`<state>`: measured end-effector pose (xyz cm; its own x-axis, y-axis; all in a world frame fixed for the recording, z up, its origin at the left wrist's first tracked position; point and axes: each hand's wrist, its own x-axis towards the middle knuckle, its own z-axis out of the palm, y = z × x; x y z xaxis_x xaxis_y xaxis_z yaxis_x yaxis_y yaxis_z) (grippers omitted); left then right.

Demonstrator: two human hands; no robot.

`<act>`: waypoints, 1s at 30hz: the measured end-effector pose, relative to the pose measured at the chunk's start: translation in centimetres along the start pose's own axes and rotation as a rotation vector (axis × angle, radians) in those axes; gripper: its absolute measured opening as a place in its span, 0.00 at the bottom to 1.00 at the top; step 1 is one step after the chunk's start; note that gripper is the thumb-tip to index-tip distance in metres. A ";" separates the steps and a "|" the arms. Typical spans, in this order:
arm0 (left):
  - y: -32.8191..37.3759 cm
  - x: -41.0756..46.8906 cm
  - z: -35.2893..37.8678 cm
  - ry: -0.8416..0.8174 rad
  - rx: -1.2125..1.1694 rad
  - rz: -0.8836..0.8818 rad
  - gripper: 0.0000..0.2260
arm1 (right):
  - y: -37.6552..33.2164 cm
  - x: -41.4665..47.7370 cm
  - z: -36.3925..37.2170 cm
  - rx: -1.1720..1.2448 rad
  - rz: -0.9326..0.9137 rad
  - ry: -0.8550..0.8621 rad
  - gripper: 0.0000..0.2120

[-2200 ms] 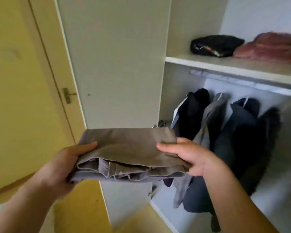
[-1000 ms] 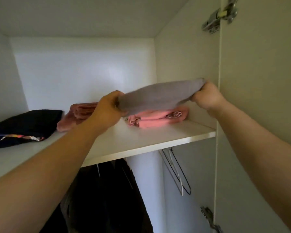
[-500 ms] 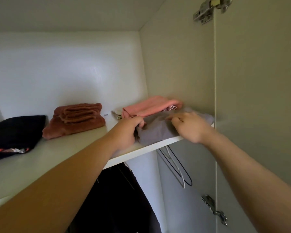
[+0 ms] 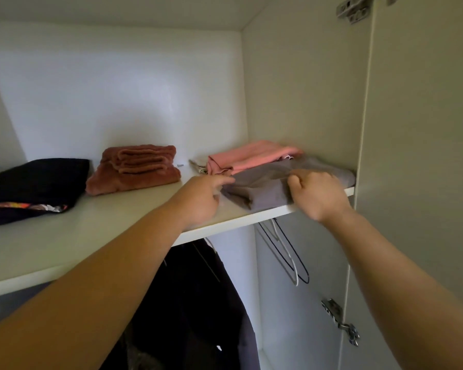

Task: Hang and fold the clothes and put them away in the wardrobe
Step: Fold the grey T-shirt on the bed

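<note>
A folded grey garment (image 4: 267, 188) lies on the white wardrobe shelf (image 4: 118, 209), at its right end by the side wall. It sits just in front of a folded pink garment (image 4: 251, 156). My left hand (image 4: 202, 200) is at the grey garment's left edge, with its fingers stretched out and touching the fabric. My right hand (image 4: 317, 194) lies on the garment's right half, its fingers curled into the top fold.
A folded rust-brown towel (image 4: 134, 168) and a black garment (image 4: 30, 186) lie further left on the shelf. Below it, dark clothes (image 4: 198, 303) hang on the rail beside empty wire hangers (image 4: 286, 252). The open wardrobe door (image 4: 422, 156) stands close on the right.
I carried the folded grey garment up from chest height and set it on the shelf in front of the pink one. Since half a second ago, my left hand's grip has loosened.
</note>
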<state>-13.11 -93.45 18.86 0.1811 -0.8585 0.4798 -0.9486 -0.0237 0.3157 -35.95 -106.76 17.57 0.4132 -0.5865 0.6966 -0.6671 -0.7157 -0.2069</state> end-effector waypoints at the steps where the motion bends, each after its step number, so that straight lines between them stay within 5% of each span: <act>1: 0.0 -0.7 -0.4 -0.012 -0.006 -0.021 0.22 | -0.8 -0.2 -0.4 0.040 -0.008 0.022 0.14; 4: 0.5 -4.2 -2.1 0.011 0.004 -0.078 0.19 | -4.3 -1.1 -2.2 0.147 -0.081 0.112 0.14; 7: 1.3 -10.2 -4.0 0.207 0.017 -0.114 0.14 | -8.7 -2.7 -3.5 0.293 -0.198 0.116 0.18; 14: 4.2 -26.4 -5.5 0.694 -0.247 -0.370 0.02 | -18.7 -9.4 -3.0 0.814 -0.363 -0.159 0.26; 17: 6.5 -33.6 -6.2 0.821 -0.198 -0.565 0.07 | -23.2 -13.4 -2.6 0.973 -0.552 -0.251 0.28; 23: 16.0 -49.9 -2.7 0.980 0.093 -1.118 0.10 | -32.7 -27.8 -2.2 1.207 -1.087 -0.792 0.22; 30: 31.7 -61.7 7.7 1.467 0.204 -1.766 0.11 | -36.0 -48.2 -8.2 1.150 -1.599 -1.338 0.21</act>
<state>-56.38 -45.13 -6.99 0.4837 0.8751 0.0147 0.3081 -0.1860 0.9330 -36.95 -49.62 -2.95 0.3813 0.9204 0.0864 0.7278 -0.2413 -0.6419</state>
